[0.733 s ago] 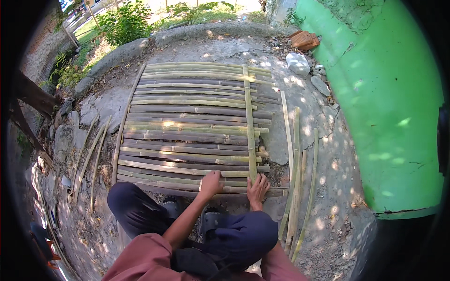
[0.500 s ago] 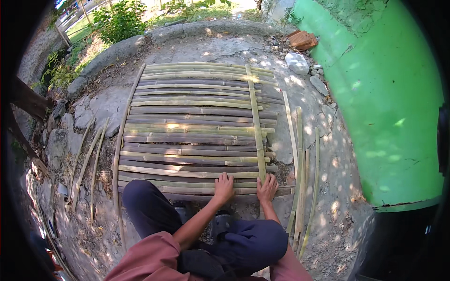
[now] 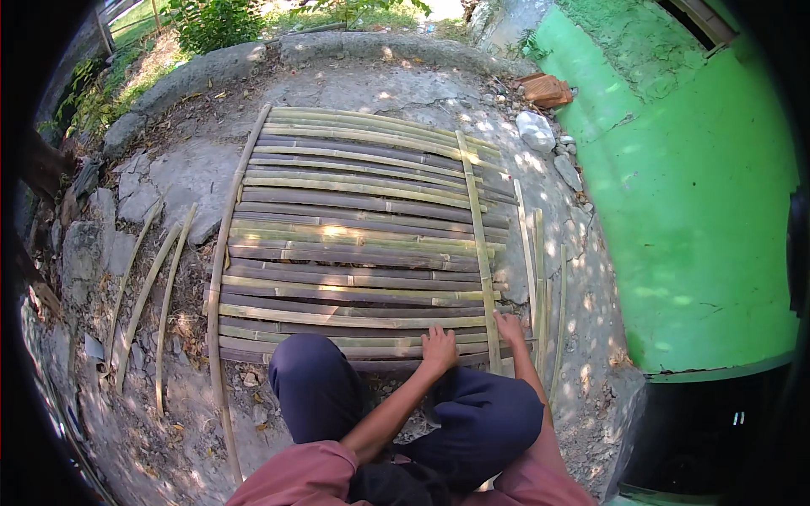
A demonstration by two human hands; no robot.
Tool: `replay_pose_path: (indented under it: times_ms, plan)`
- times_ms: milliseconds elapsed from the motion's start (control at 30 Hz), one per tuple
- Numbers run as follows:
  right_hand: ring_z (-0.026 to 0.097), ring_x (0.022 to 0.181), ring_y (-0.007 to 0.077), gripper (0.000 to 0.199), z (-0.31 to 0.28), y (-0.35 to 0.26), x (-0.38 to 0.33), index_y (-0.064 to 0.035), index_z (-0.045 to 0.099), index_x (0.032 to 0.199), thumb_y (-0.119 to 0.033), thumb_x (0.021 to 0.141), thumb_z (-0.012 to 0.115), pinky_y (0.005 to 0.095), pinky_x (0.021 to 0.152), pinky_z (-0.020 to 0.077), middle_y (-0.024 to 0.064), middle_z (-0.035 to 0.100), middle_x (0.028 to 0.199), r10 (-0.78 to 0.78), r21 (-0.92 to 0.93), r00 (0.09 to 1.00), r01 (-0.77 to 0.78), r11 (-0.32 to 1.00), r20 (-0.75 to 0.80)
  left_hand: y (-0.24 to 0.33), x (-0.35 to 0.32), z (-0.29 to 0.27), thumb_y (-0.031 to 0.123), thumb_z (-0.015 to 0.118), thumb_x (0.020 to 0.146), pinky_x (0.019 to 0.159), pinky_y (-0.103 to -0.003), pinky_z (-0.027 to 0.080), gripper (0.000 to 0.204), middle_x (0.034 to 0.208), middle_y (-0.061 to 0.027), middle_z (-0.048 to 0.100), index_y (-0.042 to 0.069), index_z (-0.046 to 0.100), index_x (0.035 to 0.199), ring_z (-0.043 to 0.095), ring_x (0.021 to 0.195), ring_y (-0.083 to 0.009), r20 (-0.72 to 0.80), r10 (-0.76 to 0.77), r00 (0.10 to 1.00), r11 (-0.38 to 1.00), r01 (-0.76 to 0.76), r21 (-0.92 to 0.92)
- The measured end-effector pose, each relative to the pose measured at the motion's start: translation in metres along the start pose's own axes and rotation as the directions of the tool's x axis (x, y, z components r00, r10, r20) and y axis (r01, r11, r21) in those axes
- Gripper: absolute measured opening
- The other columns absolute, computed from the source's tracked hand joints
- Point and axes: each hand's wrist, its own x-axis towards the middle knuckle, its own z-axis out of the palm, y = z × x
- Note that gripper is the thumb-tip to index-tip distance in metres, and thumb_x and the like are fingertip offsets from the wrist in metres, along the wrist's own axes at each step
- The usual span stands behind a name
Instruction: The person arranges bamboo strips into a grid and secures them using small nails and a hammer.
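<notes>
Long split bamboo slats (image 3: 354,204), some yellowish and some dark, lie side by side on the ground in front of me. A bamboo strip (image 3: 479,223) crosses over them near their right ends, and a second long strip (image 3: 221,278) runs along their left ends. My left hand (image 3: 439,349) rests on the nearest slats with its fingers spread. Just right of the crossing strip, my right hand (image 3: 510,327) touches the slat ends, its fingers mostly extended. Both hands are near the slats' front edge, by my bent knees.
Loose bamboo strips lie at the right (image 3: 538,261) and left (image 3: 152,291). A green wall (image 3: 700,219) bounds the right side. Near its base are an orange-brown block (image 3: 545,89), a clear plastic container (image 3: 535,131) and stones. A low kerb (image 3: 380,49) curves behind the slats.
My right hand has come off the near end of the crossing strip to its right side. My left hand stays on the near slats. The whole view has shifted slightly.
</notes>
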Motion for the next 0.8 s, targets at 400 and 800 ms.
replay_pose_path:
  times_ms: [400, 800]
  plan:
    - [0.072, 0.116, 0.0475, 0.069, -0.068, 0.041, 0.077, 0.0010, 0.081, 0.112, -0.063, 0.091, 0.067, 0.0542, 0.102, 0.0557, 0.0289, 0.076, 0.118, 0.168, -0.050, 0.985, -0.166, 0.985, 0.031, -0.006, 0.043, -0.044, 0.022, 0.081, 0.087, 0.092, -0.053, 0.052, 0.034, 0.112, -0.0146, 0.067, 0.009, 0.068, 0.116, 0.064, 0.111, -0.0374, -0.178, 0.154, 0.972, 0.971, -0.182, -0.154]
    - [0.077, 0.098, 0.0266, 0.043, -0.029, 0.050, 0.170, -0.0018, 0.067, 0.133, -0.031, 0.102, 0.069, 0.0380, 0.085, 0.0599, 0.0180, 0.078, 0.111, -0.063, 0.842, 0.993, -0.048, 0.538, 0.097, 0.102, 0.180, -0.057, 0.029, 0.079, 0.091, 0.100, -0.045, 0.047, 0.034, 0.113, -0.0083, 0.062, 0.010, 0.066, 0.116, 0.060, 0.119, -0.0282, 0.132, 0.687, 0.715, 0.667, -0.692, 0.275]
